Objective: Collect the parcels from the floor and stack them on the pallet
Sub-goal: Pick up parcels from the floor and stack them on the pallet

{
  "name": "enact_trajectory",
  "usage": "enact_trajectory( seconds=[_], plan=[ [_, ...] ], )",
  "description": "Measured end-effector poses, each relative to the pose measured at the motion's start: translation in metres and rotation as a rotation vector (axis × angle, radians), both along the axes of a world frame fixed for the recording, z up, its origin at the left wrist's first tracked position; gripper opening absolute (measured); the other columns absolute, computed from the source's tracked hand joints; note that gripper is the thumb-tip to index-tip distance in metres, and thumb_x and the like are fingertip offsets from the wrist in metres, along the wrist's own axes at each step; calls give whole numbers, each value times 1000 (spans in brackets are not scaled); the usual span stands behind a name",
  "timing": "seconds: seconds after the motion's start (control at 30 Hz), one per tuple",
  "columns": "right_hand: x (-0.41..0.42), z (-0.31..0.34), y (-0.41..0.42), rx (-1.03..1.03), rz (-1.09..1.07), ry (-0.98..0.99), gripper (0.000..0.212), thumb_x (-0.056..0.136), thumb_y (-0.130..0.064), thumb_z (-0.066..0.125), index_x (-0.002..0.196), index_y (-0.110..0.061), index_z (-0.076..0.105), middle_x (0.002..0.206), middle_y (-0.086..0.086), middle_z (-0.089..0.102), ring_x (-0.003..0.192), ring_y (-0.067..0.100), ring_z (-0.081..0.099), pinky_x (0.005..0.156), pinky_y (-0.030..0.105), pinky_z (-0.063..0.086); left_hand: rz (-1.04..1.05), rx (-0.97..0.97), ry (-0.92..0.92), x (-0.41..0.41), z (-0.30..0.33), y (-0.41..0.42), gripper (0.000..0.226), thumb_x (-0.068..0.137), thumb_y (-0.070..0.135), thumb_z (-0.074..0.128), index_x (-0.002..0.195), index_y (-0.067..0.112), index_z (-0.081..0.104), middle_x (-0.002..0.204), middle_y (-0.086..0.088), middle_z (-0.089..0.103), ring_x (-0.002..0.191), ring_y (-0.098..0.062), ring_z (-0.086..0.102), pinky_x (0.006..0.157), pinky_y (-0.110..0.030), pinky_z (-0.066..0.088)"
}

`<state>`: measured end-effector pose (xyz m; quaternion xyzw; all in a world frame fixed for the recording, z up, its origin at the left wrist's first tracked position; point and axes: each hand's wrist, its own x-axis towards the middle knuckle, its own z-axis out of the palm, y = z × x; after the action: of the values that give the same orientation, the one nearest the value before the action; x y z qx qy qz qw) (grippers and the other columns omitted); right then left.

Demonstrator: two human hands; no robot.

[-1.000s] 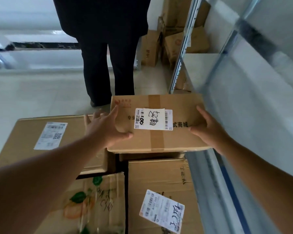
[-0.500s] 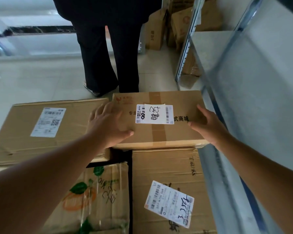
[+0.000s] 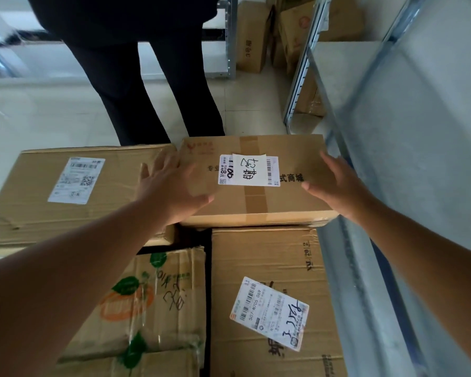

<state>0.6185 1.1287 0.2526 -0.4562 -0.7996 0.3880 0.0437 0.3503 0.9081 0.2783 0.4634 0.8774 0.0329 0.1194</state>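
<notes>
My two hands flank a flat taped box (image 3: 256, 183) resting on top of the stacked parcels, straight ahead of me. My left hand (image 3: 172, 189) lies over its left edge, fingers (image 3: 161, 164) straight and spread. My right hand (image 3: 337, 186) presses its right end, fingers loose, gripping nothing. The box's long axis runs left to right between both palms, about equally near each. A shelf (image 3: 405, 131) stands close on the right.

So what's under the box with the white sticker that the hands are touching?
The taped box sits on top of other cardboard boxes. Its near edge overhangs a big labelled box. What lies directly under its middle is covered, so it can't be seen.
</notes>
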Motion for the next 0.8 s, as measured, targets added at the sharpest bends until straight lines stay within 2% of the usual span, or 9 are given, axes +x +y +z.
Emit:
enact_trajectory(
  seconds=[0.07,0.13,0.27,0.37,0.43,0.53,0.63,0.7,0.8],
  plan=[
    [0,18,-8,107,19,27,93,89,-58,71,163,-44,17,174,3,11,157,30,21,122,60,28,3,144,-63,6,16,-2,82,89,64,69,159,36,37,173,2,25,162,-24,11,129,-55,14],
    [-1,40,-26,159,46,119,87,89,-59,71,160,-48,23,172,-9,15,155,17,21,122,58,28,0,307,-173,16,39,-8,76,90,57,70,157,37,41,172,4,28,160,-21,16,127,-50,19],
    [-9,96,-92,55,148,324,80,78,-66,69,145,-71,26,156,-35,23,146,-1,28,119,44,27,-58,478,-222,45,87,-40,80,90,60,62,161,33,38,173,6,25,159,-18,17,125,-45,22],
    [-12,136,-149,28,199,412,78,80,-61,72,143,-73,27,151,-47,28,133,-26,29,108,20,29,-47,605,-261,67,125,-79,80,88,66,56,160,38,37,170,13,27,154,-5,20,115,-24,17],
    [-14,165,-182,31,225,444,82,78,-65,72,149,-67,29,151,-48,29,132,-28,29,102,16,27,-56,665,-282,75,152,-105,80,86,68,54,159,43,34,168,16,27,149,3,20,108,-11,13],
    [-18,222,-226,58,291,464,86,76,-70,69,148,-70,24,147,-55,25,133,-31,25,102,19,29,-97,713,-274,76,201,-148,79,88,69,56,158,50,25,165,24,24,154,0,20,115,-22,18],
    [-21,288,-269,106,330,484,83,78,-71,67,148,-70,22,154,-49,24,140,-24,26,106,19,30,-101,764,-264,73,256,-196,76,89,69,57,155,55,24,164,30,22,152,12,19,117,-20,23],
    [-19,334,-300,120,317,495,83,78,-75,65,148,-71,21,153,-51,22,141,-23,26,104,18,29,-101,797,-285,71,294,-233,76,90,73,56,156,53,25,167,27,25,154,4,26,120,-33,34],
    [-10,390,-342,199,322,532,81,77,-88,57,147,-73,20,159,-45,22,147,-14,27,115,35,34,-74,865,-364,68,343,-289,77,87,86,49,155,58,28,168,26,30,152,-6,38,117,-43,44]
  ],
)
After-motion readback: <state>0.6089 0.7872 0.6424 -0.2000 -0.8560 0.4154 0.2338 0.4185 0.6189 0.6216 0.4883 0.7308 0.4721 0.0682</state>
